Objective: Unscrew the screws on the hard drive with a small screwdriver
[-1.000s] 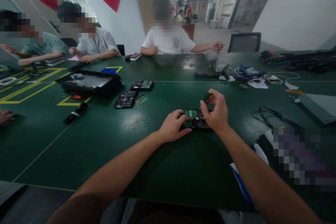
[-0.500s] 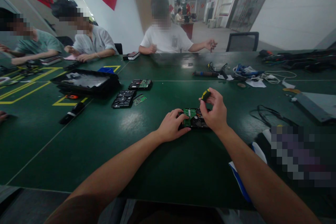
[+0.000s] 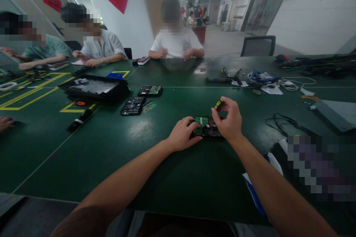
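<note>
A hard drive with a green circuit board lies on the dark green table in front of me. My left hand rests on its left side, fingers curled over the edge and holding it down. My right hand is closed on a screwdriver with a yellow and black handle, held upright over the drive's right part. The screwdriver's tip is hidden behind my fingers.
Two more drives and a loose green board lie to the left, beside a black tray. Cables and tools are at the back right. Three people sit across the table. A black cable lies at my right.
My hands and the drive have stayed in place; the screwdriver handle has turned slightly in my right fingers. The person opposite has pulled an outstretched arm back in.
</note>
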`<action>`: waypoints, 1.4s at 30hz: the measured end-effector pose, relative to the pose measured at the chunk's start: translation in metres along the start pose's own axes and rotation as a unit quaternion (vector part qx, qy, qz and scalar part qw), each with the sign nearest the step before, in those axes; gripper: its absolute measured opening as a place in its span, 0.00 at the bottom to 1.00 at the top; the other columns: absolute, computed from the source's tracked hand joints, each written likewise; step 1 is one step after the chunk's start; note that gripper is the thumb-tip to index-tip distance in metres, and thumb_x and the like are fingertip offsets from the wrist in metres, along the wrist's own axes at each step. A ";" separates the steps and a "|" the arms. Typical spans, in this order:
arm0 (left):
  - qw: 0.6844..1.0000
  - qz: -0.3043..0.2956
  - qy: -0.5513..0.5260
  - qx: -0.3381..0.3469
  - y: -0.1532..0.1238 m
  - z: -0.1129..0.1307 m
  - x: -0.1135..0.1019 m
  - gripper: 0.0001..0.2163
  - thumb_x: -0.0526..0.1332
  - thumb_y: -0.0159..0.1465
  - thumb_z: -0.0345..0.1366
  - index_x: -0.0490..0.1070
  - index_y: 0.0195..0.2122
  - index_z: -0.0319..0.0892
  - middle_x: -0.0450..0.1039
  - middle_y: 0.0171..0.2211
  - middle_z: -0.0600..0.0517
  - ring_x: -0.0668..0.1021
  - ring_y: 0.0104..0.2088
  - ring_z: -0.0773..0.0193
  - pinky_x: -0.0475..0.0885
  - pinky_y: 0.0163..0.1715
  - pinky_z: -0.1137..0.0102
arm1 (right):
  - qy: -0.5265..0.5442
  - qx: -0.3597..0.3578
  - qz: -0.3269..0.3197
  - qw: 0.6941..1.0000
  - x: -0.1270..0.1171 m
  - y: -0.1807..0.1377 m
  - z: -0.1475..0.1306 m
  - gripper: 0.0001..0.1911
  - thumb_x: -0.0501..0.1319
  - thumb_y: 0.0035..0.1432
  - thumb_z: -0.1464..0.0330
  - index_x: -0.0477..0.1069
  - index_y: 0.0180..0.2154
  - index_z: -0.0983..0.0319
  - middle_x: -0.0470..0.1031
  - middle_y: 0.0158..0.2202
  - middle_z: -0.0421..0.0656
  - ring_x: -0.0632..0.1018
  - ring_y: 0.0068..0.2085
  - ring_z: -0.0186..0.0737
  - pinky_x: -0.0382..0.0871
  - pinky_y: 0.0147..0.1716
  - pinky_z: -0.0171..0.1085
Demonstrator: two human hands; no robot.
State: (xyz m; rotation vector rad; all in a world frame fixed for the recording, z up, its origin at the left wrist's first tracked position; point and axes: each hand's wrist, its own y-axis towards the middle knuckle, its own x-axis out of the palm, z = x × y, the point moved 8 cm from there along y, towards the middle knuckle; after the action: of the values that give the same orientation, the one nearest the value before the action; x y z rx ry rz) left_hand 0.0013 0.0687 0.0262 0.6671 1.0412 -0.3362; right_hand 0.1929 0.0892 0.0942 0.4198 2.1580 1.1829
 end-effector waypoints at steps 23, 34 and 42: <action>1.000 -0.006 -0.005 0.001 0.000 0.000 0.000 0.22 0.69 0.67 0.49 0.70 0.59 0.48 0.65 0.61 0.42 0.72 0.60 0.45 0.72 0.57 0.49 | 0.008 -0.011 -0.017 1.000 0.001 0.001 -0.006 0.31 0.65 0.64 0.67 0.61 0.65 0.53 0.74 0.52 0.48 0.81 0.41 0.46 0.85 0.40 0.50; 1.000 -0.005 -0.006 0.004 -0.001 0.001 -0.001 0.22 0.68 0.68 0.49 0.70 0.59 0.47 0.65 0.60 0.41 0.72 0.60 0.45 0.72 0.58 0.49 | 0.026 0.007 -0.004 1.000 0.001 -0.001 -0.001 0.33 0.65 0.63 0.69 0.59 0.67 0.56 0.76 0.54 0.50 0.83 0.42 0.46 0.85 0.45 0.50; 1.000 -0.009 -0.004 0.004 0.000 0.001 -0.001 0.22 0.68 0.68 0.49 0.70 0.59 0.48 0.65 0.61 0.41 0.72 0.60 0.45 0.72 0.58 0.49 | 0.026 0.001 -0.002 1.000 -0.001 -0.001 0.000 0.32 0.66 0.63 0.68 0.60 0.66 0.55 0.74 0.54 0.50 0.83 0.43 0.47 0.85 0.43 0.49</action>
State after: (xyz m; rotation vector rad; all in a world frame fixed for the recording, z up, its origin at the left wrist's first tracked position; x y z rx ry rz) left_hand 0.0017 0.0676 0.0273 0.6629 1.0390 -0.3586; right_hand 0.1933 0.0878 0.0935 0.3890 2.2031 1.2004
